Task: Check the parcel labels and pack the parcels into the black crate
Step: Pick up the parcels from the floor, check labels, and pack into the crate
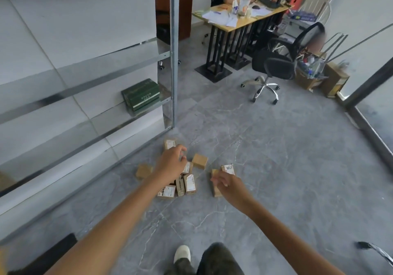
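Reaching down, left hand (172, 164) and right hand (227, 184) are loosely curled; grip cannot be told. Parcels (189, 183) beneath could be tipped by a rushed grab.

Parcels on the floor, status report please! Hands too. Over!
Left hand over the parcels, grip unclear. Right hand at a brown parcel, grip unclear. Parcels scattered on the floor. Nothing blocking them.

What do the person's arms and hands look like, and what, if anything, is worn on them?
The left hand and right hand are ungloved, with no ring, watch or bracelet showing. The left arm and right arm are bare, with no sleeve in view.
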`<state>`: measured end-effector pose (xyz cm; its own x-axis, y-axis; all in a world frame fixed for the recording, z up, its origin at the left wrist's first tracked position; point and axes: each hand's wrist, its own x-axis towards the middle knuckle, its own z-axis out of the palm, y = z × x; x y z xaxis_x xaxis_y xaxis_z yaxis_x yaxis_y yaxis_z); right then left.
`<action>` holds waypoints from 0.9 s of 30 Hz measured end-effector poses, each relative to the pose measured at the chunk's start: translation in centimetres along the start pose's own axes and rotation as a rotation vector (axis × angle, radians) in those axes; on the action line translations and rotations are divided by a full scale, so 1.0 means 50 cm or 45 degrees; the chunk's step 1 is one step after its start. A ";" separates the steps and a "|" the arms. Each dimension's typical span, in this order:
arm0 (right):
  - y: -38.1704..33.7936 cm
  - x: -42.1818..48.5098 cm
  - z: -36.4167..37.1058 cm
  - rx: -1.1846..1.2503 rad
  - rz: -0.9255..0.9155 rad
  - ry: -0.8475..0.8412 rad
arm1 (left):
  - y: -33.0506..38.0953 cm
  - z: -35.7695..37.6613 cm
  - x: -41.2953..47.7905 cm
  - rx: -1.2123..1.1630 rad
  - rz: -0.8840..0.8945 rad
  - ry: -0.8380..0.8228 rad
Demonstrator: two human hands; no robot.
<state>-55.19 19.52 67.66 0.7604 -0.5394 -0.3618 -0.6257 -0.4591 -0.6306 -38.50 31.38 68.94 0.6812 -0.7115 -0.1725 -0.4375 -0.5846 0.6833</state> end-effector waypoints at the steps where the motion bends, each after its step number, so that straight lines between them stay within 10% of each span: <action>1: 0.004 0.033 -0.004 -0.007 0.002 -0.016 | -0.009 0.004 0.031 0.010 -0.026 -0.034; 17: 0.156 0.633 0.030 0.050 0.492 -0.444 | -0.228 0.215 0.461 -0.173 -0.788 -0.454; 27: 0.433 0.882 0.371 0.091 0.809 -0.573 | -0.578 0.543 0.644 -0.305 -1.108 -0.558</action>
<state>-32.00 -1.10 25.30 0.2670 -0.3383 -0.9024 -0.9636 -0.1034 -0.2464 -19.83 14.77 24.40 0.4108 -0.1831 -0.8932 0.2727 -0.9101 0.3120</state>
